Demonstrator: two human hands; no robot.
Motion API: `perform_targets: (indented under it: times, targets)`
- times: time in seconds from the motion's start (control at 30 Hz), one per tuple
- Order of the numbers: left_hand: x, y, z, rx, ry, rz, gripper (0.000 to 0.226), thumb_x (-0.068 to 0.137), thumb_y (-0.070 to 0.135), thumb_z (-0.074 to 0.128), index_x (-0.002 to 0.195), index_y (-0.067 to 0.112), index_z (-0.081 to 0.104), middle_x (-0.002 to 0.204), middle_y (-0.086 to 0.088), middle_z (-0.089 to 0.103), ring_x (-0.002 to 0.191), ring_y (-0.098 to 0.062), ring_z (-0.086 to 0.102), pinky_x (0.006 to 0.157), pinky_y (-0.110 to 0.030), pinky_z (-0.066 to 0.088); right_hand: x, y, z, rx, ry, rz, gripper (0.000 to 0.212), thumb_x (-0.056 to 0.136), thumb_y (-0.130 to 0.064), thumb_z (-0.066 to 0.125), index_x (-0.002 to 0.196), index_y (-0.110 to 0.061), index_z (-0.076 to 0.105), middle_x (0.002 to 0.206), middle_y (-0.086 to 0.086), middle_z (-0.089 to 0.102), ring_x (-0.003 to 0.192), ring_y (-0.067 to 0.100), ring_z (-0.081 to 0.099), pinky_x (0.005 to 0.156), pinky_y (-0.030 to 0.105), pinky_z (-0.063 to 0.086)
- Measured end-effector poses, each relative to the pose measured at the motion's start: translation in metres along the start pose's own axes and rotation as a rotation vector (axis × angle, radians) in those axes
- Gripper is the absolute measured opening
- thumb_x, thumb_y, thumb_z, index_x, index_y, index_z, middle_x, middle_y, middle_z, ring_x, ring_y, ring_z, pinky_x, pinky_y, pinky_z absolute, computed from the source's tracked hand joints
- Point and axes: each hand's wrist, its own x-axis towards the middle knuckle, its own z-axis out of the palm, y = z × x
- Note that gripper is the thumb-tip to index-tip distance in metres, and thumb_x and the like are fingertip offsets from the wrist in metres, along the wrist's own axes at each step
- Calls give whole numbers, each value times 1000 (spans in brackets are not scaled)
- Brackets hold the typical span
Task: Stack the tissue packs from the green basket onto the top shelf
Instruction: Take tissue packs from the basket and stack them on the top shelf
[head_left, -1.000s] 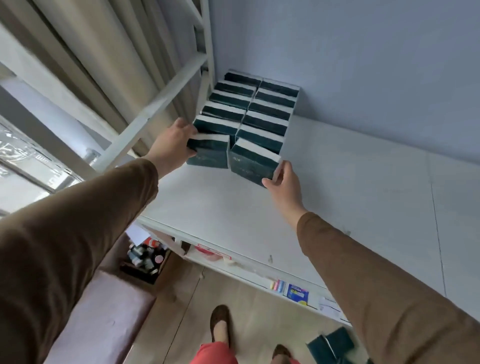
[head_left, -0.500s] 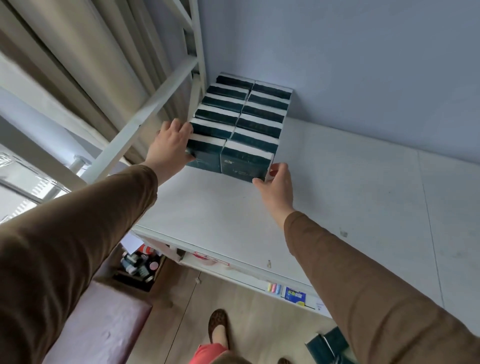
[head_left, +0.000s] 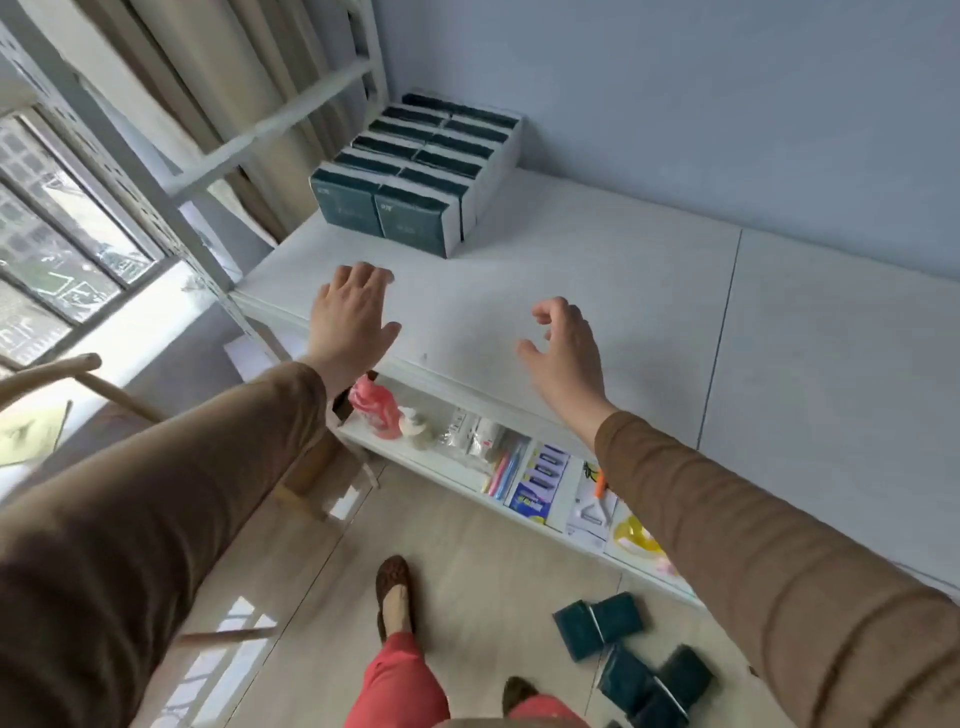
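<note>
Tissue packs (head_left: 415, 171) are seen in two rows on the top shelf (head_left: 597, 291); left hand (head_left: 353, 317) flat, right hand (head_left: 563, 348) loosely curled, nothing held

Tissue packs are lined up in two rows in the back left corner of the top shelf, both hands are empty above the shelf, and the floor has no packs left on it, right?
Not quite. The head view shows loose dark packs on the floor. The rest holds: tissue packs stand in two rows in the top shelf's back left corner, and the left hand and right hand are empty.
</note>
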Motion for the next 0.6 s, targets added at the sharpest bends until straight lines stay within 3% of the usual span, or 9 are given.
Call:
perform_targets:
  times: [0.37, 0.6]
  targets:
    - [-197, 168, 5, -165, -96, 45, 54, 83, 30, 69, 132, 15, 52, 131, -6, 52, 122, -28, 46, 97, -42, 43, -195, 88, -89, -121, 52, -51, 32, 88, -19, 62, 119, -12, 56, 119, 6, 58, 111, 27, 51, 95, 39, 39]
    - [-344, 279, 27, -151, -233, 92, 52, 82, 31, 67, 130, 17, 52, 126, -6, 54, 119, -29, 47, 94, -43, 44, -363, 184, -149, -277, -49, 50, 32, 88, -23, 64, 117, -13, 55, 118, 10, 58, 110, 29, 51, 91, 43, 43]
